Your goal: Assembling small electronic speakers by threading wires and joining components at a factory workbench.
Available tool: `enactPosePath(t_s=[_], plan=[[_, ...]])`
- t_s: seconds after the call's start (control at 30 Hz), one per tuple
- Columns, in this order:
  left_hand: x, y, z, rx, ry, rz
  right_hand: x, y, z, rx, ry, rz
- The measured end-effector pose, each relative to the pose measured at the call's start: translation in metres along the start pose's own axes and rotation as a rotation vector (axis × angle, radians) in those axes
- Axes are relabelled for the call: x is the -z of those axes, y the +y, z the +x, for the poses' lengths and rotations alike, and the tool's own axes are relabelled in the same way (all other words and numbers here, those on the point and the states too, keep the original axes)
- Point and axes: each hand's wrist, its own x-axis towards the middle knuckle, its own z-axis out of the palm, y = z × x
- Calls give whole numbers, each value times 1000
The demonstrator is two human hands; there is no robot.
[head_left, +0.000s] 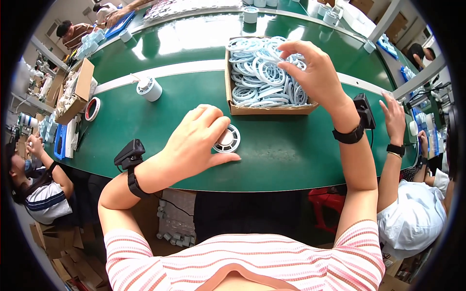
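My left hand rests low over the green table, fingers curled and thumb stretched along the near side of a round part. That part shows a pale slotted rim and a lighter centre; its lower body is hidden. Up and to the right, my right hand hovers at the right side of an open cardboard box. Light blue plastic rings fill the box in a loose heap. Thumb and forefinger of this hand stand apart over the rings, with no ring clearly gripped between them.
A light blue cylinder with a slotted top stands left of the box. Near the left edge are a roll of tape and another cardboard box. A white strip crosses the table. Co-workers sit on both sides; one's hand lies near the right edge.
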Motion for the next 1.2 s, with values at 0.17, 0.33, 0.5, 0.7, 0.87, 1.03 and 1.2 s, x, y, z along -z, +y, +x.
enactPosePath(t_s=[0.17,0.33,0.5,0.7,0.87,1.03,1.2], plan=[[-15,4,4,105,-133,-254,27,-67,-43,-17,-76,35],[-24,6,15,177,-247,-494,-3,-78,-120,-120,-266,-39],[-39,4,15,208,-222,-757,-1,-78,-136,-330,-211,235],[-31,7,17,678,-564,-1482,2,-60,-143,-230,-386,252],[-47,16,11,644,-460,-1692,-5,-88,-134,-347,-130,269],[-62,18,6,498,-328,-1540,-28,-114,-120,-270,-68,254],[-62,16,6,501,-322,-1612,-33,-113,-114,-244,-95,192]])
